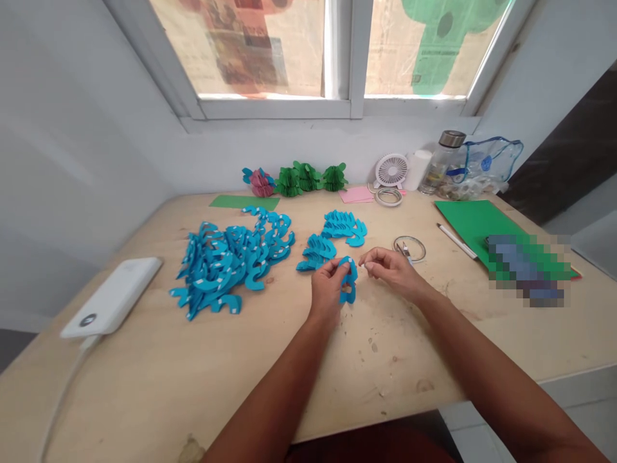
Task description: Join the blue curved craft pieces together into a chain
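Observation:
My left hand [328, 288] is closed on a small stack of curved blue paper cut-outs [348, 283], held just above the wooden table [202, 373]. My right hand [391, 269] sits close beside it, its fingertips pinched at the top of the cut-outs; what they pinch is too small to make out. Two small stacks of blue cut-outs [332, 239] lie just behind my hands. A large loose heap of blue cut-outs [231, 260] with white tabs spreads to the left.
A white power bank [113, 297] with a cable lies at the left. Tape rings [409, 247], a pen [456, 241] and green paper [475, 222] are at the right. Paper ornaments [299, 179], a small fan [391, 170], a jar [441, 161] and a clear pouch [484, 166] line the wall.

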The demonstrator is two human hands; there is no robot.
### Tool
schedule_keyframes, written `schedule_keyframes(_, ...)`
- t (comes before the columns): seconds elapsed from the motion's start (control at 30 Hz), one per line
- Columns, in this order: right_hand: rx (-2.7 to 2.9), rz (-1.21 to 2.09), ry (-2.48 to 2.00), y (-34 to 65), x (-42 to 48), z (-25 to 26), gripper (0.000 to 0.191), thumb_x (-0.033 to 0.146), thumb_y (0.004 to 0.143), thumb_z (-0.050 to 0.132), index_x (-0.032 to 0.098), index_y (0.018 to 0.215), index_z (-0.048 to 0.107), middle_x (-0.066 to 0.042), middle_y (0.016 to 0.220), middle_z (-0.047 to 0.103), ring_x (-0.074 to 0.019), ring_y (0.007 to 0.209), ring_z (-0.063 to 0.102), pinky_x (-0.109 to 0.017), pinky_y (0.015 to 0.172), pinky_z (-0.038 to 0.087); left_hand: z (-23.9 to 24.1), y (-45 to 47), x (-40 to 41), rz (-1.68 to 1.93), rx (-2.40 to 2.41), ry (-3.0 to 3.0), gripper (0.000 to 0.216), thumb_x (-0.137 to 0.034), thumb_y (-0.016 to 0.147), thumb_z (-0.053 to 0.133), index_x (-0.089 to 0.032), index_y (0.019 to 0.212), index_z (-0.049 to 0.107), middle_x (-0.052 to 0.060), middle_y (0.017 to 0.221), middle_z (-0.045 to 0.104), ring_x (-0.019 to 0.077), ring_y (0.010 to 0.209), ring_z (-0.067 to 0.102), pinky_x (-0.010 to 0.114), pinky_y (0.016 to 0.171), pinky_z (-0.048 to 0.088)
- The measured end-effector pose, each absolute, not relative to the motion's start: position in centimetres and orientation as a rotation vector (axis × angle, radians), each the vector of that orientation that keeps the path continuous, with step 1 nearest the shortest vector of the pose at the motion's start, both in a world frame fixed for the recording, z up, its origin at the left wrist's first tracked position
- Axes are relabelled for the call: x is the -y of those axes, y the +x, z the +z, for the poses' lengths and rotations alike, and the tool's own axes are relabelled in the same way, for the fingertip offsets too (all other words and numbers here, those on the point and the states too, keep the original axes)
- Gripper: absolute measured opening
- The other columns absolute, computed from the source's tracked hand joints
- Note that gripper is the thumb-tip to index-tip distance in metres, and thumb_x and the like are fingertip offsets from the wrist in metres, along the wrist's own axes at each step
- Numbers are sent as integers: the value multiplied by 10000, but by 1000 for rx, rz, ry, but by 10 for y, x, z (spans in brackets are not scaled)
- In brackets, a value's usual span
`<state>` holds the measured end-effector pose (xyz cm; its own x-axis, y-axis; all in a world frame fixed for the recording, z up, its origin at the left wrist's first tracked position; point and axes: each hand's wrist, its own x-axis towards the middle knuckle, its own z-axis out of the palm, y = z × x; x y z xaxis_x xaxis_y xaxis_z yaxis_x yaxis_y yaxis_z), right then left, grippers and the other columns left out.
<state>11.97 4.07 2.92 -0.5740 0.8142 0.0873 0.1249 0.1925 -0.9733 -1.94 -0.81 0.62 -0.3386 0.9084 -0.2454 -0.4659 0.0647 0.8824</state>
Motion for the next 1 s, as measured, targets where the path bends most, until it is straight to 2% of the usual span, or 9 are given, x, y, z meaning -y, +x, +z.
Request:
schedule_keyframes(0.13,1962,1432,-787,117,-34,33,141,289,798,538,175,719,514,-55,941,564,-138,816,519,-253,676,407,6,-21,8,1619,-1262,542,253,-316,577,713,-119,726,658,-6,615,587,62,479,463,174,402,326)
schedule_keyframes(0.23,2097,1368,-742,116,-31,35,106,257,808,527,178,738,531,-55,968,544,-138,835,513,-246,674,407,8,-21,9,1657,-1336,588,224,-302,584,707,-117,703,668,-4,616,599,71,513,489,176,444,364)
schedule_keyframes(0.53,2208,1182,-826,108,-28,27,74,198,769,531,176,699,545,-4,734,539,-107,638,461,-232,595,384,2,-20,7,1661,-1335,655,205,-294,595,699,-127,713,685,20,663,646,119,601,565,214,531,440)
schedule_keyframes(0.7,2048,1173,-1012,109,-33,24,82,216,739,544,168,675,564,23,608,513,-97,562,427,-224,537,350,6,-19,7,1606,-1257,662,275,-294,603,693,-131,824,693,7,640,639,90,522,536,216,527,437)
schedule_keyframes(1.0,1739,1304,-1062,115,-43,20,125,286,723,577,164,700,559,17,617,526,-102,559,468,-236,545,393,11,-14,13,1333,-1127,641,237,-315,595,707,-118,712,647,23,594,616,122,482,562,244,464,453)
